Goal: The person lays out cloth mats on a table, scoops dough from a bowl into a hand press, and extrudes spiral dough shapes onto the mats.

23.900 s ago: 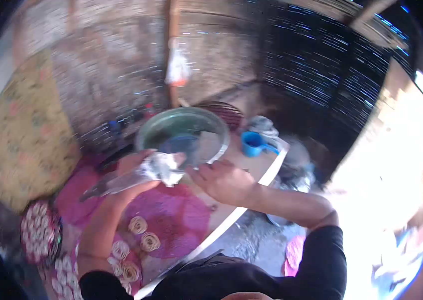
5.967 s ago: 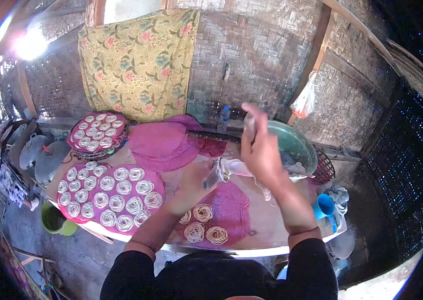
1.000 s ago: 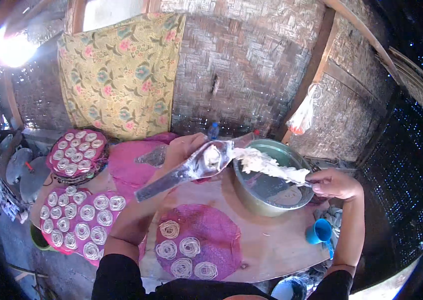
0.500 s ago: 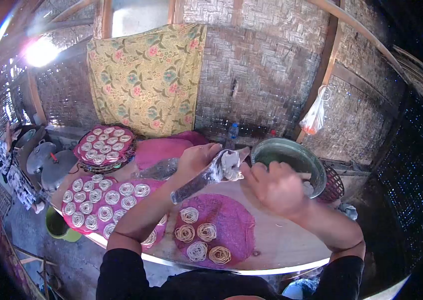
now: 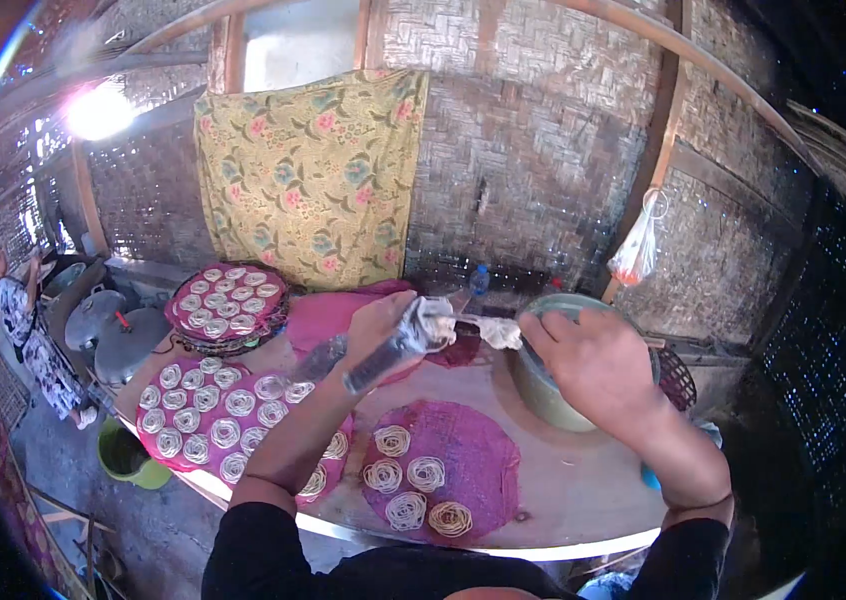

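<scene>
A coarse, plaited bamboo wall (image 5: 543, 150) rises behind a smooth, pale tabletop (image 5: 583, 490) as we look down past two working hands. Against the wall we see a thin yellow floral cloth (image 5: 303, 180), creased and sagging; toward the table's right end stands a round green basin (image 5: 553, 405). A roughly circular pink mesh mat (image 5: 488, 440) lies flat nearer us. The right hand (image 5: 588, 355) curls its fingers tightly around a slim, paste-caked utensil (image 5: 503, 332), mostly hidden. The left hand (image 5: 378, 318), fingers wrapped closely, grips a flat grey holder (image 5: 383, 362), tilted in the air left of the basin, with sticky white dough (image 5: 435, 325) at its upper end. Five stringy, coiled rosettes (image 5: 426, 474) dot the mat, one yellower.
</scene>
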### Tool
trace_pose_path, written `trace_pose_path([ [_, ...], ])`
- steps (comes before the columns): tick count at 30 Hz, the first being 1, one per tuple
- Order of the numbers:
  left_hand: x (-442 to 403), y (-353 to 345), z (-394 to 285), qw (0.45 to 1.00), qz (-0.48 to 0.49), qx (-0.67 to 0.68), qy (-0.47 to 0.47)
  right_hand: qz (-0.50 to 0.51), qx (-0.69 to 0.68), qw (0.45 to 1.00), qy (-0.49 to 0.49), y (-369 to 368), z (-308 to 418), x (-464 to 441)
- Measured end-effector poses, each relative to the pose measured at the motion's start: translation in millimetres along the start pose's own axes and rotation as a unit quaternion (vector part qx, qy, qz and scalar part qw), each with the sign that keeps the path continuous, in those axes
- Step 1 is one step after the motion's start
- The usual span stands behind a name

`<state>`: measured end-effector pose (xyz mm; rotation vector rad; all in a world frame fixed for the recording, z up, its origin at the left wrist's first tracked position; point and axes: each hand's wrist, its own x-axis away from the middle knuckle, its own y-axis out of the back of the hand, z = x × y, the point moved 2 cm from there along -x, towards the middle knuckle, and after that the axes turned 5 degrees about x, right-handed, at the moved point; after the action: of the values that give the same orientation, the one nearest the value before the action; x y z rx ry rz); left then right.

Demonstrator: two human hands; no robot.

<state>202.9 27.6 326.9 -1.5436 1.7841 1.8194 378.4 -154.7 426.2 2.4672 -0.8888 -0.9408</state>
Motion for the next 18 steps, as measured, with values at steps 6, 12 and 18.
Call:
trace_pose_path([
  [6,-11,0,-10,0.996,-0.014,0.075,0.037,-0.010,-0.011,1.000,-0.005,-4,2,-9],
  [12,-7,-21,-11,0.992,-0.036,0.089,-0.085,0.007,0.019,1.000,0.018,-51,38,1],
  [18,-28,-28,40,0.996,0.022,-0.027,0.077,-0.016,-0.073,0.990,-0.118,-29,-3,18],
])
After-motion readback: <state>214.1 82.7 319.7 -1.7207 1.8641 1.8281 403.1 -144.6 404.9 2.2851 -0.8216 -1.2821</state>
